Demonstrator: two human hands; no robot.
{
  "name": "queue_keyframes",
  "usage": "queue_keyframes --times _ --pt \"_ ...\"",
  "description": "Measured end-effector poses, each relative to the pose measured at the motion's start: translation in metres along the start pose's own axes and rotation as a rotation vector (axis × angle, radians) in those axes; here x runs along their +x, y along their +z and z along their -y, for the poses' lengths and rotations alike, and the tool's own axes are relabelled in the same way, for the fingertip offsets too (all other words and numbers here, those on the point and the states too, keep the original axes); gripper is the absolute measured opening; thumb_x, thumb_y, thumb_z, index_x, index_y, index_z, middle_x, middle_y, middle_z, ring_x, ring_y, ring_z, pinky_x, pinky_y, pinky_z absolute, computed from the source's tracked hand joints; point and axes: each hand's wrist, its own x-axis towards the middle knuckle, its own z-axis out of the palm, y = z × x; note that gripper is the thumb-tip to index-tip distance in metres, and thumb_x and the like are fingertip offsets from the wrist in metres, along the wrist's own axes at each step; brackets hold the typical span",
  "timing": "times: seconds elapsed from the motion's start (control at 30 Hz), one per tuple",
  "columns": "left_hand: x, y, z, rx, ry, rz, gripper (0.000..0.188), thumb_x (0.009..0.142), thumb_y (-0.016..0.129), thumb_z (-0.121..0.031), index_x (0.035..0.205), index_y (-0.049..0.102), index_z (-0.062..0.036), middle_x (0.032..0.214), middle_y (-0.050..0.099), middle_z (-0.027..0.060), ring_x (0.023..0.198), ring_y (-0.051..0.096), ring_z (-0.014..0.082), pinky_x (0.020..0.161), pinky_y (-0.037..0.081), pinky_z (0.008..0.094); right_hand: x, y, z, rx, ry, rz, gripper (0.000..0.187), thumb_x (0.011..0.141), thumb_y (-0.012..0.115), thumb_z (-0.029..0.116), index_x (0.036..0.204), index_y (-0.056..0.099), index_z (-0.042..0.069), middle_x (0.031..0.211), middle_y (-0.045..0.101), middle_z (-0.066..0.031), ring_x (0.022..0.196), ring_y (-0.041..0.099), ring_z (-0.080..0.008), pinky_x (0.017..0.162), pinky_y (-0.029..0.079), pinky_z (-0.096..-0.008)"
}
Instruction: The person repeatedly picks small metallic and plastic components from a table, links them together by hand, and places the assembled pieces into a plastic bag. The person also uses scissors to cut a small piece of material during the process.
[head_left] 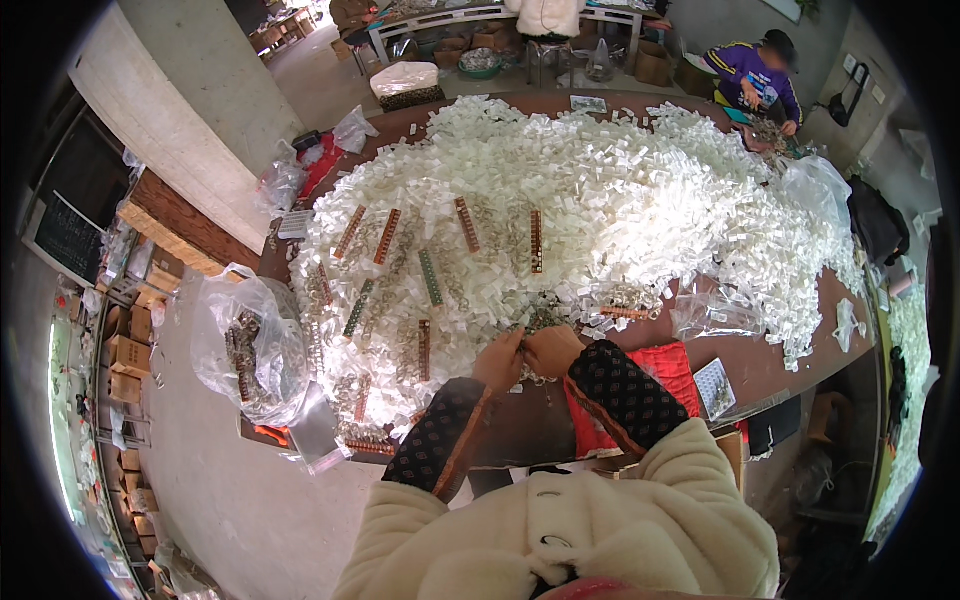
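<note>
Both hands meet just below the frame's centre. Left hand (497, 362): fingers drawn together; whether they pinch anything, cannot tell. Right hand (553, 352): fingers curled inward, fingertips close to the left's; grip too small to read. Small dark cluster (543, 312) lies just above the hands, at the lower edge of the heap of clear-white pieces (640, 200). Red cloth (665, 375) lower right of centre, partly under the right sleeve (625, 395). Clear plastic bag (215, 335) at left of frame.
</note>
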Motion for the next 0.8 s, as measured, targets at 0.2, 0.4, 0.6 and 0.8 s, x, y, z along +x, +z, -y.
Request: queue_keyframes --times 0.2,0.4,0.6,0.8 --pt "0.002 0.002 0.010 -0.122 0.150 -0.069 0.045 0.085 0.059 -0.022 0.126 0.052 -0.0019 0.113 0.061 0.0185 0.103 0.058 0.0394 0.085 0.048 0.0454 -0.001 0.013 -0.013 0.465 0.196 0.161 0.024 0.083 0.059 0.031 0.093 0.073 0.014 0.079 0.070 -0.0086 0.072 0.067 -0.0288 0.066 0.054 -0.0398" --pt "0.008 -0.006 0.003 0.028 0.014 0.082 0.048 0.087 0.057 -0.017 0.130 0.048 0.0021 0.101 0.060 0.0229 0.093 0.058 0.0421 0.079 0.047 0.0479 0.013 0.034 -0.014 0.017 0.099 -0.024 0.031 0.083 0.054 0.035 0.086 0.074 0.011 0.078 0.068 -0.0138 0.074 0.067 -0.0336 0.068 0.052 -0.0445" --pt "0.015 -0.013 -0.005 0.072 -0.053 0.105 0.043 0.089 0.053 -0.010 0.129 0.049 0.0044 0.106 0.061 0.0260 0.097 0.059 0.0427 0.082 0.048 0.0443 0.015 0.038 -0.017 0.005 0.265 -0.034 0.030 0.083 0.054 0.034 0.083 0.073 0.010 0.080 0.069 -0.0138 0.075 0.067 -0.0351 0.067 0.052 -0.0467" --pt "0.013 -0.020 -0.006 -0.087 0.089 -0.014 0.047 0.087 0.054 -0.005 0.132 0.044 0.0049 0.105 0.061 0.0223 0.095 0.062 0.0377 0.080 0.050 0.0437 0.011 0.034 -0.013 0.073 0.045 -0.179 0.028 0.085 0.054 0.031 0.100 0.070 0.014 0.087 0.068 -0.0130 0.078 0.066 -0.0356 0.065 0.052 -0.0472"
